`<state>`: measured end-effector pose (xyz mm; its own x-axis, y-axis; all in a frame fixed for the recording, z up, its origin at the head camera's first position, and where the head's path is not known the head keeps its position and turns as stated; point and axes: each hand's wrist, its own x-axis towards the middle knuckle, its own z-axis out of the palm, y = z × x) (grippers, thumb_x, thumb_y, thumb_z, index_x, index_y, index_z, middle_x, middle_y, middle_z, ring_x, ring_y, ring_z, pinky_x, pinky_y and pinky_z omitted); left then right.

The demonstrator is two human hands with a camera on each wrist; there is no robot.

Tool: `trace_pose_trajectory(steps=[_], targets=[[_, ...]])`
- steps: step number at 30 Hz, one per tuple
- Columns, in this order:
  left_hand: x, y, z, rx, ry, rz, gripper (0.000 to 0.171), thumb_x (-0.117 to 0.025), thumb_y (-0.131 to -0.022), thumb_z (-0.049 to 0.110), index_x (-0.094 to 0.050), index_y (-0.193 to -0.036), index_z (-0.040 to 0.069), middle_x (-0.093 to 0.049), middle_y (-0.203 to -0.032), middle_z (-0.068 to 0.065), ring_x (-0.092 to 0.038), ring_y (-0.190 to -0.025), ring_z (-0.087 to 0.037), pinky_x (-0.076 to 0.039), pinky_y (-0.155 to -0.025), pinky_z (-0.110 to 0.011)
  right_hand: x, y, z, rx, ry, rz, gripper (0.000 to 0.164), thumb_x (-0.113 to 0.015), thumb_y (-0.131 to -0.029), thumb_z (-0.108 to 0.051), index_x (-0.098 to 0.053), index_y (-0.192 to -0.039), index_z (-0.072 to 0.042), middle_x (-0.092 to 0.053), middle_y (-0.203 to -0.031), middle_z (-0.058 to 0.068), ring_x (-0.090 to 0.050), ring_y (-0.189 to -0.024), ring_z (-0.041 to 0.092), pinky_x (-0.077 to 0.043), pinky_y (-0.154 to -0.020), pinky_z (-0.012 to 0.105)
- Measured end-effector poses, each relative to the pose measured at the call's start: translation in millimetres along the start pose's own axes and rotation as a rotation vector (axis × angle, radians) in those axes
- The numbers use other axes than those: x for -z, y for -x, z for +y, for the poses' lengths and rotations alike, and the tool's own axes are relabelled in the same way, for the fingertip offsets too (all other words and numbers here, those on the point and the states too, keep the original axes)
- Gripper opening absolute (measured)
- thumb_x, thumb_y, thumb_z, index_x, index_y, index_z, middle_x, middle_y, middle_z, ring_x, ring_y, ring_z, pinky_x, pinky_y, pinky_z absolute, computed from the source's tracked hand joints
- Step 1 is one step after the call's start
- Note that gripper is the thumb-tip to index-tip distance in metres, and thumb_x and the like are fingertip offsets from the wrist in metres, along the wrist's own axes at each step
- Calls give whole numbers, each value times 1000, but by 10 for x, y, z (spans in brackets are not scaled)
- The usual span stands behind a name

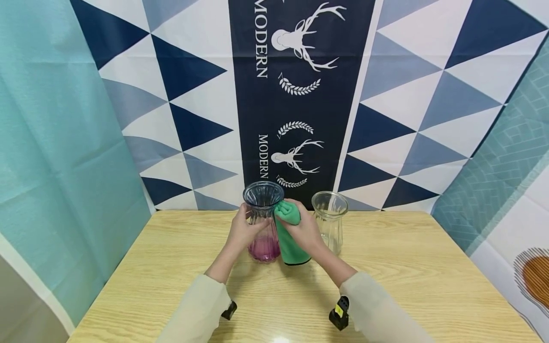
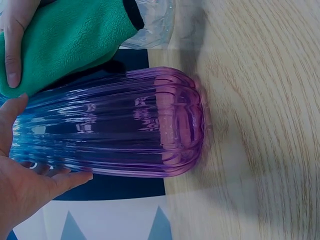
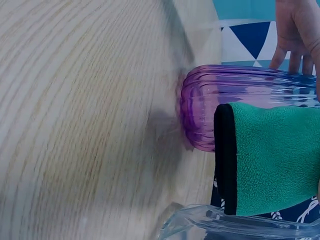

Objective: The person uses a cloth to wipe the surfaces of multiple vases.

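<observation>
A ribbed vase [image 1: 265, 245], blue above and pink-purple at the base, stands upright near the far edge of the surface [image 1: 171, 271], slightly left of that edge's middle. The left hand [image 1: 243, 232] has its grip curled round the vase's upper part. At the vase's right side, a green cloth [image 1: 289, 245] with a black hem hangs from the right hand [image 1: 306, 229], its grip pinching the bunched top beside the rim. A clear vase [image 1: 332, 227] stands farther right, near the same edge; beyond hangs a triangle-patterned backdrop [image 1: 201, 114].

The dark backdrop panel [image 1: 296, 107] reads "MODERN" twice, sideways.
</observation>
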<state>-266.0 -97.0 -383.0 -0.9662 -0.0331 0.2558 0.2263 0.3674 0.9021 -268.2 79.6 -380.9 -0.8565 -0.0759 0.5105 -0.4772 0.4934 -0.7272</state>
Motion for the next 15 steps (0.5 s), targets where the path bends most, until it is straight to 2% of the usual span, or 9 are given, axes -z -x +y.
trace_pose_trajectory(steps=[4, 11, 15], targets=[[7, -2, -9, -3, -1, -11, 63, -75, -78, 23, -43, -129, 4, -50, -134, -19, -45, -127, -40, -38, -105, -54, -26, 14, 2, -1, 28, 3, 49, -76, -78, -18, -56, -123, -12, -68, -108, 15, -65, -95, 30, -52, -82, 46], [13, -15, -18, 6, -14, -33, 66, -74, -78, 26, -42, -131, 6, -49, -135, -19, -45, -127, -39, -39, -104, -55, -44, 51, 82, -29, 72, -57, 48, -75, -78, -17, -57, -122, -8, -67, -111, 15, -64, -100, 31, -51, -86, 47], [20, -23, -20, 5, -6, -35, 64, -75, -78, 26, -43, -130, 5, -50, -134, -19, -45, -127, -39, -38, -104, -56, -41, 104, 158, -45, 144, -105, 47, -75, -77, -18, -59, -120, -7, -68, -105, 15, -65, -95, 32, -53, -83, 47]])
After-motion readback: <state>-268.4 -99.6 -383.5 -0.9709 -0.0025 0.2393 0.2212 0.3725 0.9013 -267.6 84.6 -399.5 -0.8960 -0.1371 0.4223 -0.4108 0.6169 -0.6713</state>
